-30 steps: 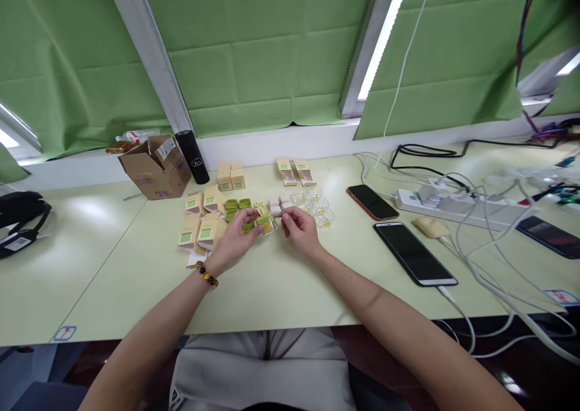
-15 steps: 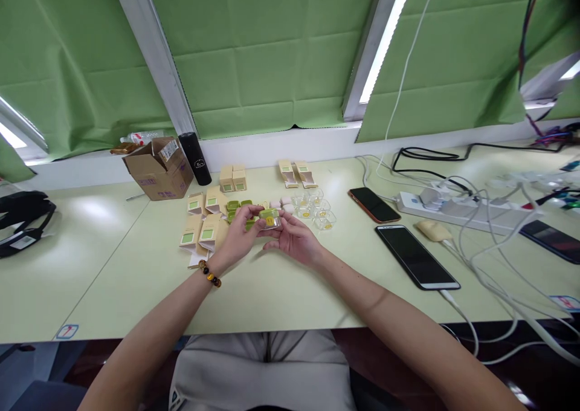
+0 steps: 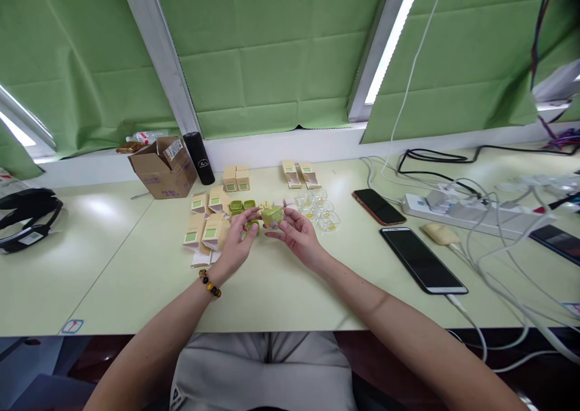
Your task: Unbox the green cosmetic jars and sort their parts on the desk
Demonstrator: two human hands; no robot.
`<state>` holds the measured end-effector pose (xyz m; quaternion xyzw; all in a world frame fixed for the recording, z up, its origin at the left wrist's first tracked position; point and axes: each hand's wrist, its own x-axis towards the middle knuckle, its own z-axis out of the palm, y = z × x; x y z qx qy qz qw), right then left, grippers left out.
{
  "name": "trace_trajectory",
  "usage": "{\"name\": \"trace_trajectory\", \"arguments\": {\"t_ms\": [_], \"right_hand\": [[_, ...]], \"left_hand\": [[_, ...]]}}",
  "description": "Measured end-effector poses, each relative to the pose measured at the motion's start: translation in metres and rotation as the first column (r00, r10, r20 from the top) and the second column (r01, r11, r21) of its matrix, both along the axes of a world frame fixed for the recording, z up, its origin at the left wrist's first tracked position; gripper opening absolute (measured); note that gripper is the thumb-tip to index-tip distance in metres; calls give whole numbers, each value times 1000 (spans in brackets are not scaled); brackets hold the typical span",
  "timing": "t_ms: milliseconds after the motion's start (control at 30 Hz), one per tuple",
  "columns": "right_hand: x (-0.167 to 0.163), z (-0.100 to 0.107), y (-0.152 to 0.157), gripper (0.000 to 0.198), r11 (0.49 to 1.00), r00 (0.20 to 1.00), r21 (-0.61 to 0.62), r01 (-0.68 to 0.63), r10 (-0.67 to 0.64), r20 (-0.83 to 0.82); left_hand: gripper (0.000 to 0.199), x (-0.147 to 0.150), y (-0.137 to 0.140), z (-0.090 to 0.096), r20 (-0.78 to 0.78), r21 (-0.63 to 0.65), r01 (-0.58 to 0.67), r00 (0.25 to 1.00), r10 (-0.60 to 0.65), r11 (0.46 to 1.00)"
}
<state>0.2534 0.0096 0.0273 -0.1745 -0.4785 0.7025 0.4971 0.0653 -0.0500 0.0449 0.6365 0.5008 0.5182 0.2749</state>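
A small green and clear plastic box (image 3: pixel 272 216) is held up just above the table, tilted, between my two hands. My right hand (image 3: pixel 302 237) grips its right side with thumb and fingers. My left hand (image 3: pixel 239 237), with a beaded bracelet at the wrist, has its fingertips at the box's left edge. Behind my left hand lie several green square pieces (image 3: pixel 236 206), partly covered by it. Several clear plastic cases (image 3: pixel 328 220) with yellow marks stand right of my right hand. Small pale pink pieces beyond the box are mostly hidden.
Opened beige cartons (image 3: pixel 214 231) lie left of my left hand; more cartons (image 3: pixel 236 179) stand behind. A brown cardboard box (image 3: pixel 165 172) and black cylinder (image 3: pixel 198 158) are at the back left. To the right are phones (image 3: pixel 422 260), a power strip (image 3: pixel 471 214) and tangled cables.
The small plastic box has turned in my hands, showing more of its green part. My left fingers have shifted to its left edge. The view has moved slightly.
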Motion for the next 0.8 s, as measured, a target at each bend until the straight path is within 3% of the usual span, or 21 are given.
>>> {"name": "trace_trajectory", "arguments": {"t_ms": [100,200,300,400,633,700,800], "right_hand": [[-2,-1,-2,55,987,986,75,142,-148,72],[-4,-1,-6,59,925,931,241,294,-334,146],[-4,-1,-11,52,810,859,445,382,-489,153],[-4,-3,-13,44,670,795,616,414,-596,114],[-2,-9,-12,45,311,680,875,372,-733,-29],[-1,-7,-13,52,254,677,897,361,-733,-65],[2,-4,-13,58,236,665,906,351,-744,-64]], "left_hand": [[51,3,0,-7,58,-43,43,997,-41,998],[57,6,0,-14,109,-86,56,993,-46,995],[63,8,-2,-14,195,-98,114,976,-93,989],[65,13,-3,-9,315,-89,247,926,-208,965],[50,18,-5,-4,517,-87,400,801,-302,913],[49,15,-5,-4,588,-73,422,750,-303,904],[47,9,-4,-2,635,-27,421,707,-310,907]]}}
